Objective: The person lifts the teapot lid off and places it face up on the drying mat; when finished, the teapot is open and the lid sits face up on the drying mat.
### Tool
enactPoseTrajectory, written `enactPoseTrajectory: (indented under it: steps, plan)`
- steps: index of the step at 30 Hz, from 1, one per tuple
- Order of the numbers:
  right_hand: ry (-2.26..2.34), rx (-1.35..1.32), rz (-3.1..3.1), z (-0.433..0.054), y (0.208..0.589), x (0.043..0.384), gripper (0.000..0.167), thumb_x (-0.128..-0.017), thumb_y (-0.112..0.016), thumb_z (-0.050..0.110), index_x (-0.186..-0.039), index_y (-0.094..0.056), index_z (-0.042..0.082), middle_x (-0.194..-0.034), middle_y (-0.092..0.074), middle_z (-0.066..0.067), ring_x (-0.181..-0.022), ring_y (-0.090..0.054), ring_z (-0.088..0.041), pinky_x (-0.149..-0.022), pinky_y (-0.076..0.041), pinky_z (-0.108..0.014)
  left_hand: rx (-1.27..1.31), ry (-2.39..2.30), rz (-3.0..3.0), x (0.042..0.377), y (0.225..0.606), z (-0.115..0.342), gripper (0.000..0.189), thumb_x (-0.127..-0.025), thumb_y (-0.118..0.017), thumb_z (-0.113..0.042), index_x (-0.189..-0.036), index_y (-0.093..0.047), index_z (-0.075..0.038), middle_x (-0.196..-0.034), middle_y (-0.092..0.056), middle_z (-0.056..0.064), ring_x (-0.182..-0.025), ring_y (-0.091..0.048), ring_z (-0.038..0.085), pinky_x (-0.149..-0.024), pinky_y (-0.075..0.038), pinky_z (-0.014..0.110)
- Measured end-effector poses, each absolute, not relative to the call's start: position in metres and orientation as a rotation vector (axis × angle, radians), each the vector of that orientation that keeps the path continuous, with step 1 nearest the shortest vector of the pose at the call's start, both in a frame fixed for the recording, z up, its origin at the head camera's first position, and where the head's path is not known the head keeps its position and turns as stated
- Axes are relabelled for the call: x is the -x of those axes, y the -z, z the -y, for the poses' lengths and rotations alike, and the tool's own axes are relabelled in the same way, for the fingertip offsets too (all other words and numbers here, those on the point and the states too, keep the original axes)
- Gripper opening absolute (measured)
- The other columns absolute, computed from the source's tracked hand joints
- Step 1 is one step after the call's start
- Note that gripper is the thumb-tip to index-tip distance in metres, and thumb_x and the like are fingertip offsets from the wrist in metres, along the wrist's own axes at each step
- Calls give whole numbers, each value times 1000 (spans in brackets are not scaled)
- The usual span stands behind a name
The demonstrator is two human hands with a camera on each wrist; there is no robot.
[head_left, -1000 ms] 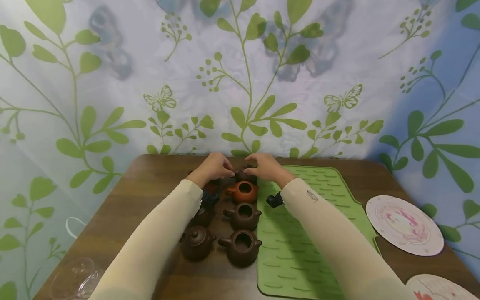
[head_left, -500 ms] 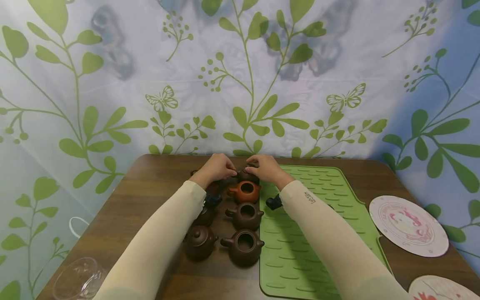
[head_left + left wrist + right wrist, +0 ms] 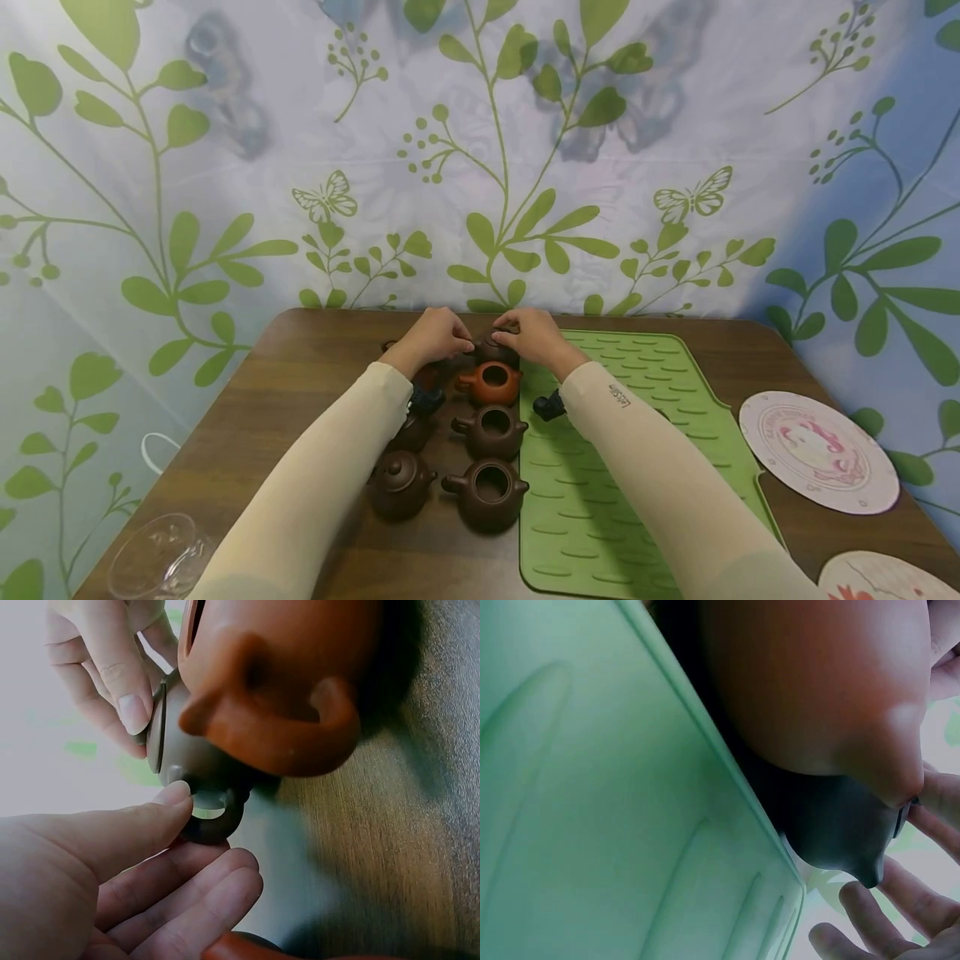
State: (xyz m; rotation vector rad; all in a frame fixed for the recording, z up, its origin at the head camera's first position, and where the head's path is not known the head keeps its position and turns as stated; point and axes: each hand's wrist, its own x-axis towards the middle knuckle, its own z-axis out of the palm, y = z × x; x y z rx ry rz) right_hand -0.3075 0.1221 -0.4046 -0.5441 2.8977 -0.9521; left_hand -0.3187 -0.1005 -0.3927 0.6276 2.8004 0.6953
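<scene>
At the back of the row stands a small dark brown teapot [image 3: 497, 353]. My left hand [image 3: 435, 340] pinches its loop handle [image 3: 222, 828] between thumb and fingers. On its other side my right hand [image 3: 534, 340] holds the lid [image 3: 157, 729] from above, which sits on the pot. In the right wrist view the dark spout [image 3: 867, 870] points past the right fingers. Directly in front is an orange-brown teapot [image 3: 498, 395] without a lid. Two lidless dark teapots, a middle one [image 3: 489, 443] and a front one [image 3: 489, 508], complete the line.
A lidded dark teapot [image 3: 401, 492] and others partly hidden by my left arm form a second row. Right of the teapots lies a green ribbed mat [image 3: 577, 533]. Two round printed mats, one whole [image 3: 817, 450], lie far right; a clear plastic container [image 3: 153, 554] stands front left.
The head view has shifted slightly. Both hands stay at the back teapot, with hardly any movement in the last half second.
</scene>
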Motion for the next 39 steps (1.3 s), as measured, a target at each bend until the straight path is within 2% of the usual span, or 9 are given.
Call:
enactPoseTrajectory:
  steps: [12, 21, 27, 35, 39]
  plan:
    - [1004, 547, -2924, -120, 406, 306, 25, -104, -72, 24, -125, -78, 11, -129, -71, -9, -119, -64, -32, -95, -54, -48, -657, -681, -2812, 318, 393, 100, 15, -101, -76, -21, -107, -85, -10, -86, -77, 6, -71, -68, 15, -74, -57, 36]
    - [1175, 505, -2879, -128, 411, 306, 25, -105, -71, 25, -126, -77, 13, -120, -72, -5, -110, -67, -27, -90, -55, -45, -666, -672, -2805, 321, 395, 101, 18, -101, -76, -22, -111, -84, -10, -88, -77, 4, -73, -68, 13, -75, -57, 35]
    - [1248, 498, -2843, -131, 408, 301, 27, -106, -69, 26, -128, -76, 12, -119, -72, -4, -110, -66, -25, -91, -55, -45, -661, -674, -2803, 320, 394, 101, 17, -101, -76, -22, -110, -84, -10, -88, -77, 5, -72, -68, 13, -75, -57, 35]
    - [1287, 486, -2836, -135, 400, 294, 26, -107, -67, 23, -128, -74, 9, -117, -72, -6, -106, -66, -26, -87, -55, -45, -627, -718, -2791, 317, 394, 101, 18, -101, -76, -22, -112, -84, -9, -92, -78, 6, -76, -70, 16, -77, -58, 35]
    - [1294, 466, -2847, -139, 399, 291, 26, -108, -66, 23, -128, -72, 8, -119, -70, -8, -109, -65, -28, -89, -54, -46, -607, -739, -2782, 317, 394, 102, 18, -101, -76, -21, -113, -83, -9, -94, -78, 6, -80, -72, 20, -78, -58, 36]
